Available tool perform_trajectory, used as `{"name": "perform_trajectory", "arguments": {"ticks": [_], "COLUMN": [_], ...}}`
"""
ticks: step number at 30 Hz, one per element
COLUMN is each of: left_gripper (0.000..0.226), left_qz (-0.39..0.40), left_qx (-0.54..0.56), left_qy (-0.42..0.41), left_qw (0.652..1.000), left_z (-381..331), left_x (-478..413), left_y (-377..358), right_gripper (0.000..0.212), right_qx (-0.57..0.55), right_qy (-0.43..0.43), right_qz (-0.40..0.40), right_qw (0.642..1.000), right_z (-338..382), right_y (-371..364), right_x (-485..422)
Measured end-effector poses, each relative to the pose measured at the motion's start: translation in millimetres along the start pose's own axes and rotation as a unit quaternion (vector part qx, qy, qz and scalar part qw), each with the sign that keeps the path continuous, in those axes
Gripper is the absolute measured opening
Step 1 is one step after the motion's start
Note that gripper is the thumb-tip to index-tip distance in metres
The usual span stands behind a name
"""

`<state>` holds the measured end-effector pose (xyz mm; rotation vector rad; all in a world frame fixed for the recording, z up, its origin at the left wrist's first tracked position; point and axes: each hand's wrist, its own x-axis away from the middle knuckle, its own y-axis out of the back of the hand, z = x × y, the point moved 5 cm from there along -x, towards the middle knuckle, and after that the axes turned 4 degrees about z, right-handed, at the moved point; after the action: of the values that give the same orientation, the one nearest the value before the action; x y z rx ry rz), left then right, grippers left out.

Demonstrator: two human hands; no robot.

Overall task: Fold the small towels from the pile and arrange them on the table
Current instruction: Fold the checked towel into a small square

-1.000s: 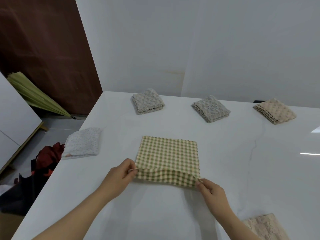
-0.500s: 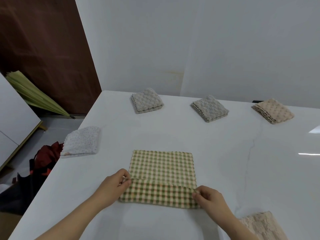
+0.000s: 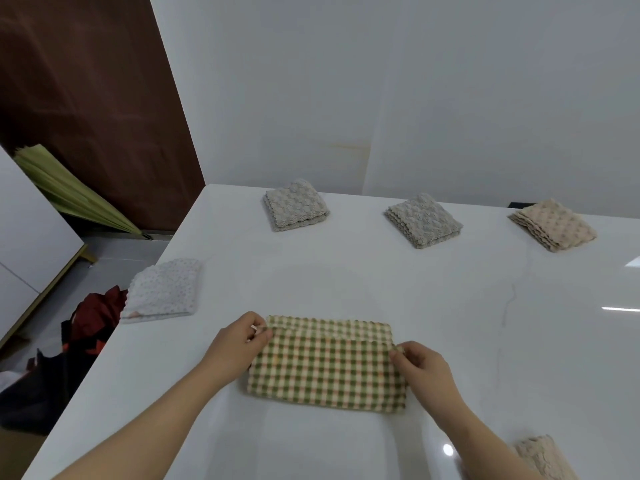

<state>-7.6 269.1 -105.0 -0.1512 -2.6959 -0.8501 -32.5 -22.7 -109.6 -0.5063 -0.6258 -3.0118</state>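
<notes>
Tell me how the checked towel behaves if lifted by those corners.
Likely floppy: the checked towel lies folded flat, so its middle would probably sag between left hand and right hand. Probably light, since fingertip pinches hold it. May slide on the glossy table.

A beige lace-textured cloth towel (image 3: 547, 457) at the near right of the glossy white bench (image 3: 450, 289) is cut off by the bottom edge and partly hidden behind the right forearm (image 3: 485, 434). A dark red and black fabric heap (image 3: 86, 327) on the floor is partly hidden behind the bench's left edge.
</notes>
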Motion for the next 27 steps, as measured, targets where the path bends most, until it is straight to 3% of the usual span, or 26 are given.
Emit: {"name": "perform_trajectory", "arguments": {"ticks": [13,27], "left_gripper": [0.014,0.017], "left_qz": [0.005,-0.003], "left_qx": [0.039,0.02], "left_qy": [0.102,0.091], "left_qw": [0.994,0.996], "left_z": [14.5,15.2], "left_x": [-46.8,-58.4], "left_y": [-8.7,-13.0], "right_gripper": [0.019,0.017], "right_qx": [0.034,0.086], "right_qy": [-0.066,-0.082], "right_qz": [-0.025,-0.042], "right_qw": [0.997,0.992], "right_z": [2.5,-3.8], "right_y": [-6.9,-7.7], "right_x": [-47.0,-62.1]}}
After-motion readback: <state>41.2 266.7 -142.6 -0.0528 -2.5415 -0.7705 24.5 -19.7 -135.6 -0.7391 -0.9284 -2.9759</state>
